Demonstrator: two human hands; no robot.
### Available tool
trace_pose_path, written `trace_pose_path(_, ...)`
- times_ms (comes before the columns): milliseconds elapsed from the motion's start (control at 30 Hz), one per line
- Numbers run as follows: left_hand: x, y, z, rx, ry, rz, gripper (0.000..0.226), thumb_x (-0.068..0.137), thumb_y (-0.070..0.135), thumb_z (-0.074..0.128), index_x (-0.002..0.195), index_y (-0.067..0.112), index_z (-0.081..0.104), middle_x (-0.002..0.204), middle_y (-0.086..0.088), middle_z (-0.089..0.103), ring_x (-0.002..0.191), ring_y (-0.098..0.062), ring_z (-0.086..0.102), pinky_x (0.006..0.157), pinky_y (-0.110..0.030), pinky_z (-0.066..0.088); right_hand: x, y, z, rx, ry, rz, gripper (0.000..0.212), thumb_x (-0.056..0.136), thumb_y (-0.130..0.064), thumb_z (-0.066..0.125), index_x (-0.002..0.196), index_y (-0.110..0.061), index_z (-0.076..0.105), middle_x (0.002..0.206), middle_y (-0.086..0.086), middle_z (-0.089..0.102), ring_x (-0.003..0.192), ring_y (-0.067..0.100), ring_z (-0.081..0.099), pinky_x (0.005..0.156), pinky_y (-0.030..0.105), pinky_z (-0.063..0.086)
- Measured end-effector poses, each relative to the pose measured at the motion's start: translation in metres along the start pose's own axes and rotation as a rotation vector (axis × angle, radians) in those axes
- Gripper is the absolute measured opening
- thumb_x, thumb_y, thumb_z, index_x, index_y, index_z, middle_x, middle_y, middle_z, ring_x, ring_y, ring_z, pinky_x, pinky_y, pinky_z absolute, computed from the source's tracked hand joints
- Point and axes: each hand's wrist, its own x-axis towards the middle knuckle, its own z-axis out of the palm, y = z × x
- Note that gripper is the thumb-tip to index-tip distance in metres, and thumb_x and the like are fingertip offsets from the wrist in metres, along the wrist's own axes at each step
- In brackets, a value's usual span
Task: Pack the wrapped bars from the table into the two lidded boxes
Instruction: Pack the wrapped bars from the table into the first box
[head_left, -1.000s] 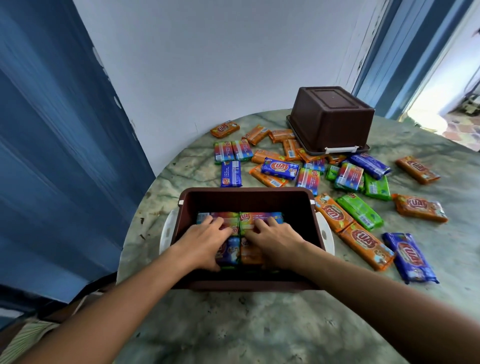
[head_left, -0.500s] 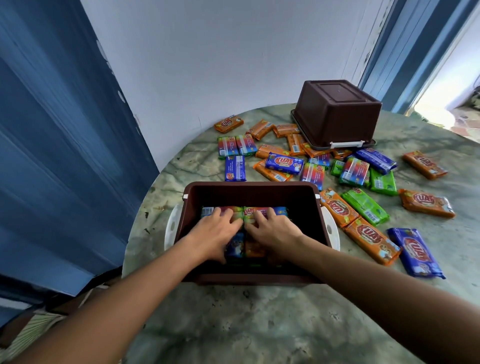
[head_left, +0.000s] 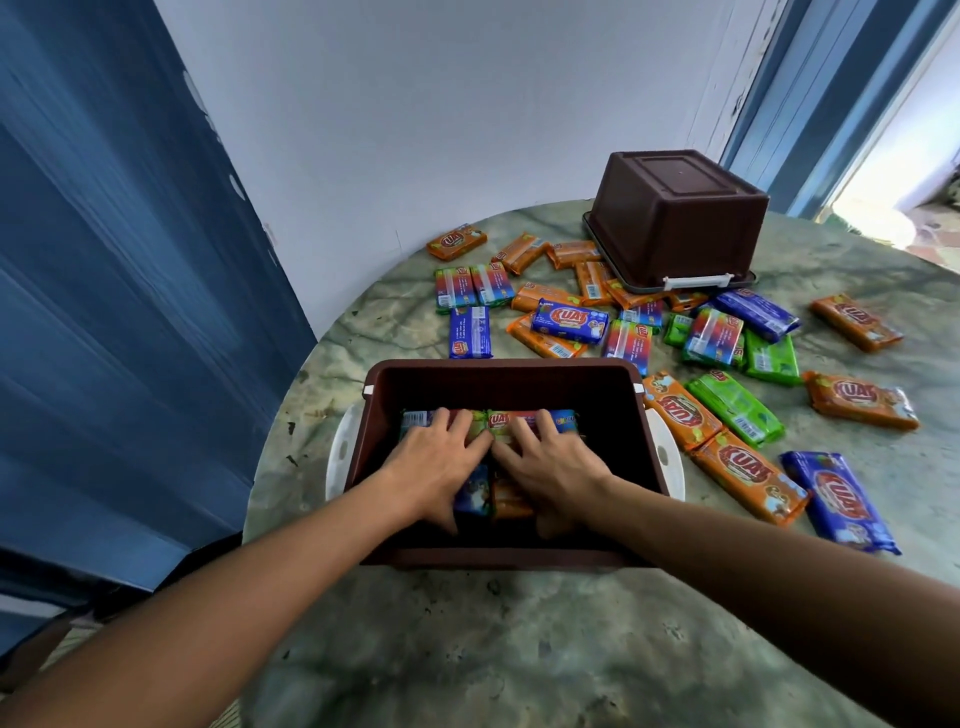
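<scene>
Both hands lie flat, fingers spread, inside the open brown box (head_left: 618, 384): the left hand (head_left: 434, 465) and right hand (head_left: 553, 467) press side by side on the packed bars (head_left: 501, 418). Loose wrapped bars (head_left: 569, 322) in orange, blue and green litter the marbled table (head_left: 467, 649) beyond. A second brown box (head_left: 675, 218) sits upside down on its lid near the wall.

Open box (head_left: 511, 371) sat near table (head_left: 467, 649) front edge, packed bars (head_left: 511, 421) inside it. 2 hands lay flat on those bars, left hand (head_left: 434, 467) beside right hand (head_left: 553, 467). Loose bars (head_left: 737, 410) spread behind and right of it. Upturned box (head_left: 675, 218) stood behind them, far right.
</scene>
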Motion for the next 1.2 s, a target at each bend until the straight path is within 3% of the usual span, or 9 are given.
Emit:
trace_pose_path(167, -0.003, -0.008, -0.001, -0.105, -0.028, -0.016, 0.123, 0.051, 0.071, 0.076, 0.145, 0.018, 0.018, 0.135, -0.011, 0.029, 0.120, -0.028, 0.034, 0.092, -0.043, 0.046, -0.002, 0.006, 0.004, 0.107, 0.047, -0.007, 0.106, 0.067, -0.053, 0.077, 0.146, -0.015, 0.016, 0.143, 0.017, 0.028, 0.130, 0.038, 0.028, 0.092, 0.049, 0.045)
trace_pose_path(267, -0.009, -0.014, 0.001, -0.158, -0.052, -0.079, 0.122, 0.052, 0.074, 0.072, 0.147, 0.021, 0.017, 0.141, -0.011, 0.026, 0.125, -0.029, 0.030, 0.100, -0.045, 0.039, -0.006, 0.013, 0.010, 0.079, -0.042, 0.065, 0.118, 0.071, -0.062, 0.070, 0.152, -0.019, -0.005, 0.156, 0.025, 0.004, 0.141, 0.045, 0.012, 0.106, 0.060, 0.026)
trace_pose_path(533, -0.008, -0.010, 0.000, -0.184, -0.077, -0.147, 0.117, 0.058, 0.068, 0.074, 0.148, 0.022, 0.015, 0.145, -0.012, 0.024, 0.130, -0.031, 0.027, 0.103, -0.045, 0.040, 0.008, -0.013, -0.006, 0.243, -0.194, 0.203, 0.128, 0.066, -0.083, 0.054, 0.152, -0.014, -0.009, 0.155, 0.032, -0.003, 0.139, 0.058, 0.003, 0.106, 0.066, 0.023)
trace_pose_path(667, -0.013, -0.004, -0.002, -0.310, -0.132, -0.184, 0.120, 0.056, 0.085, 0.059, 0.148, 0.021, 0.016, 0.152, -0.013, 0.017, 0.138, -0.033, 0.017, 0.107, -0.047, 0.035, -0.022, 0.022, -0.025, 0.653, -0.052, 0.378, 0.099, 0.068, -0.058, 0.077, 0.140, -0.007, 0.032, 0.141, 0.017, 0.039, 0.122, 0.034, 0.049, 0.094, 0.041, 0.047)
trace_pose_path(767, -0.007, -0.001, 0.002, -0.221, -0.077, -0.159, 0.118, 0.056, 0.084, 0.060, 0.145, 0.015, 0.023, 0.146, -0.017, 0.027, 0.132, -0.037, 0.027, 0.106, -0.047, 0.038, -0.024, 0.017, -0.022, 0.769, -0.076, 0.419, 0.063, 0.074, -0.044, 0.078, 0.119, -0.008, 0.052, 0.119, 0.008, 0.058, 0.101, 0.022, 0.059, 0.081, 0.031, 0.048)
trace_pose_path(967, -0.002, -0.007, 0.002, -0.207, -0.064, -0.141, 0.111, 0.055, 0.076, 0.069, 0.141, 0.017, 0.031, 0.139, -0.013, 0.035, 0.125, -0.035, 0.034, 0.101, -0.044, 0.041, -0.011, 0.015, -0.007, 1.164, 0.035, 0.622, 0.062, 0.080, -0.023, 0.073, 0.130, -0.013, 0.037, 0.122, 0.008, 0.055, 0.112, 0.027, 0.057, 0.089, 0.038, 0.052)
trace_pose_path(1067, -0.012, -0.015, -0.014, -0.518, -0.108, -0.178, 0.097, 0.063, 0.073, 0.068, 0.141, 0.022, 0.038, 0.135, -0.006, 0.044, 0.125, -0.027, 0.041, 0.102, -0.040, 0.041, -0.024, 0.021, -0.013, 1.099, -0.017, 0.519, 0.048, 0.083, -0.025, 0.070, 0.124, -0.016, 0.046, 0.118, 0.005, 0.058, 0.105, 0.022, 0.060, 0.089, 0.036, 0.053)
trace_pose_path(1133, -0.025, -0.028, -0.023, -0.796, 0.049, -0.247, 0.066, 0.078, 0.060, 0.065, 0.131, 0.022, 0.053, 0.124, -0.001, 0.057, 0.114, -0.018, 0.054, 0.095, -0.034, 0.046, -0.035, 0.028, -0.033, 0.944, 0.065, 0.414, 0.032, 0.087, -0.027, 0.065, 0.115, -0.017, 0.055, 0.111, 0.002, 0.063, 0.095, 0.018, 0.062, 0.083, 0.033, 0.055)
trace_pose_path(1200, -0.044, -0.039, -0.028, -0.921, 0.395, -0.363, 0.034, 0.087, 0.041, 0.063, 0.113, 0.019, 0.064, 0.106, 0.000, 0.066, 0.096, -0.014, 0.060, 0.083, -0.033, 0.049, -0.046, 0.044, -0.056, 0.932, 0.232, 0.381, 0.025, 0.089, -0.028, 0.062, 0.112, -0.018, 0.060, 0.105, 0.000, 0.064, 0.090, 0.016, 0.062, 0.074, 0.029, 0.052)
